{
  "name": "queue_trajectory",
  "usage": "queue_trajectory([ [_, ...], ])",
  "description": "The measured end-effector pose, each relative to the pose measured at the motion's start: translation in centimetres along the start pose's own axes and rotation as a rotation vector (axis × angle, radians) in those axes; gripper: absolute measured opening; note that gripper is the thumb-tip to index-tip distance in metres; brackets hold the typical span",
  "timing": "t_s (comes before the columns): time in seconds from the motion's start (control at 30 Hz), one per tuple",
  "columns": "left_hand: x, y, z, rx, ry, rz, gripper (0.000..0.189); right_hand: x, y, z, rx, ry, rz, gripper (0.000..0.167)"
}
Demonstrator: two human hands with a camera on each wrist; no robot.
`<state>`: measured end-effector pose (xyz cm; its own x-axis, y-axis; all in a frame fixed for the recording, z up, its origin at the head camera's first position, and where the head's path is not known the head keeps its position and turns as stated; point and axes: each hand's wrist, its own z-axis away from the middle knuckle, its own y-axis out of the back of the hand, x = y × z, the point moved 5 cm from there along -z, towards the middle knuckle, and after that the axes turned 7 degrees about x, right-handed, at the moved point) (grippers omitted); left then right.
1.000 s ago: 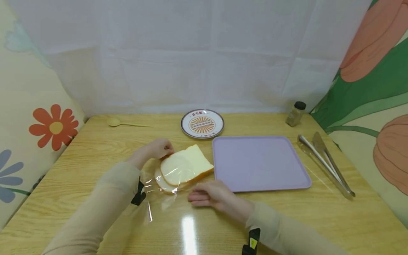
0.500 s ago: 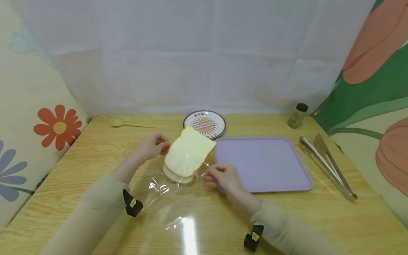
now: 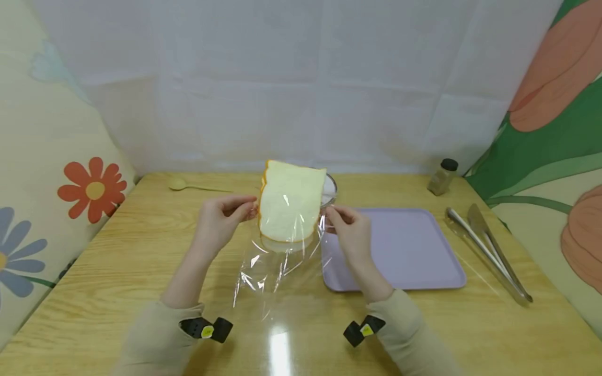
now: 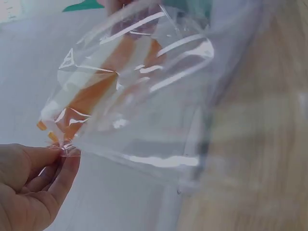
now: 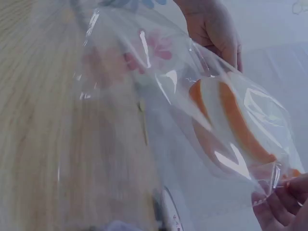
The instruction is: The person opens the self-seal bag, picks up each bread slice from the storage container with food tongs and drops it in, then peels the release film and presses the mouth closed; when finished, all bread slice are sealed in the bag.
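Note:
Slices of bread [image 3: 293, 201] with orange-brown crusts stand raised above the table inside a clear plastic bag [image 3: 263, 271]. The bag's loose lower part hangs toward me. My left hand [image 3: 218, 222] pinches the bag's left edge between thumb and fingers, beside the bread. On the other side, my right hand [image 3: 351, 235] pinches the right edge. The left wrist view shows the bag gathered at the fingertips of the left hand [image 4: 38, 183]. Through the film in the right wrist view, two bread slices [image 5: 240, 125] lie face to face.
Behind the bread, a round plate [image 3: 330, 189] is mostly hidden. A purple tray [image 3: 409, 250] lies to the right, partly under my right hand. Metal tongs [image 3: 489, 256] lie farther right, a black-capped jar [image 3: 442, 177] behind them. A yellow spoon [image 3: 199, 187] rests at the back left.
Both hands have lifted the bagged bread off the table and turned it more upright, facing me. The right hand, open beside the bag earlier, now pinches its edge.

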<state>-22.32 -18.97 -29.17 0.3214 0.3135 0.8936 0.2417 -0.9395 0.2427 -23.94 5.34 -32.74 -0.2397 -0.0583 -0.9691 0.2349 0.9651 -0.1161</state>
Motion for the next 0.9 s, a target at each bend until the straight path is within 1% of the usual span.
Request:
queue_trajectory([
  [0.07,0.5,-0.1,0.2,0.023,-0.018,0.007,0.022,-0.5,0.2,-0.4,0.029,0.024,-0.032,0.017],
  [0.1,0.8,-0.1,0.3,0.032,-0.030,-0.008,0.021,-0.8,0.2,-0.6,0.035,0.041,-0.046,0.017],
  [0.2,1.5,0.0,0.6,0.044,-0.042,-0.030,0.019,-1.4,0.1,-0.9,0.033,0.069,-0.079,0.017],
  [0.3,1.8,0.1,0.8,0.032,-0.068,-0.108,0.020,-1.6,0.0,-1.1,0.026,0.061,-0.093,0.016],
  [0.43,1.7,0.2,0.9,0.017,-0.082,-0.133,0.021,-1.4,0.0,-1.2,0.020,0.041,-0.113,0.016],
  [0.53,1.5,0.5,0.9,0.041,-0.053,-0.082,0.021,-1.4,-0.2,-1.3,0.010,0.063,-0.125,0.017],
  [0.63,1.3,1.0,0.9,0.091,-0.017,-0.032,0.024,-1.6,-0.4,-1.5,-0.001,0.091,-0.116,0.017],
  [0.7,1.3,1.3,0.9,0.133,-0.010,0.011,0.025,-1.7,-0.5,-1.6,-0.011,0.096,-0.098,0.018],
  [0.8,1.3,1.8,0.8,0.185,-0.002,0.110,0.017,-1.6,-0.5,-2.0,-0.037,0.072,-0.118,0.016],
  [0.87,1.3,2.1,0.7,0.198,0.001,0.190,0.011,-1.4,-0.4,-2.3,-0.050,0.039,-0.163,0.008],
  [0.9,1.4,2.2,0.7,0.200,-0.003,0.221,0.009,-1.4,-0.4,-2.4,-0.055,0.020,-0.193,0.009],
])
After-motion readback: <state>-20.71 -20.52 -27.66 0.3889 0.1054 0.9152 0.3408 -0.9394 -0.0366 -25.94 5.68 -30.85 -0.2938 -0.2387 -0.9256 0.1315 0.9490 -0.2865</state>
